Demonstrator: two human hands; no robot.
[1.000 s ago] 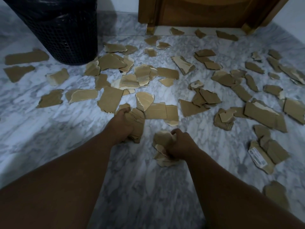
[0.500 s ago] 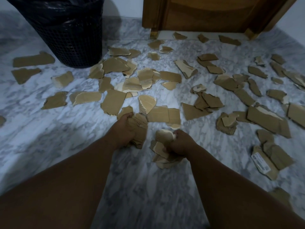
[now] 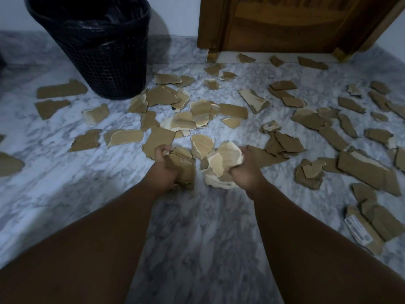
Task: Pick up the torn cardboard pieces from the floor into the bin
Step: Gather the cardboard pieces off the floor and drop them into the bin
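Ahead and to the left of both hands, beyond the left hand (image 3: 164,167), stands the bin (image 3: 98,62). It is black mesh, upright, with a black liner and its mouth open upward. The left hand is the nearer of the 2; the right hand (image 3: 246,175) sits just beside it, farther from the bin.

The left hand grips a brown stack (image 3: 185,166) of torn cardboard, fingers curled over its top edge. The right hand clutches a pale wad (image 3: 220,163) of crumpled, peeled pieces. Both bundles are low over the marble floor (image 3: 197,227); cannot tell if they touch it.

Loose pieces (image 3: 370,170) litter the floor beyond and to the right of the hands, some between the left hand and the bin.

Judgement: the load goes forward-left, then up over the rim.
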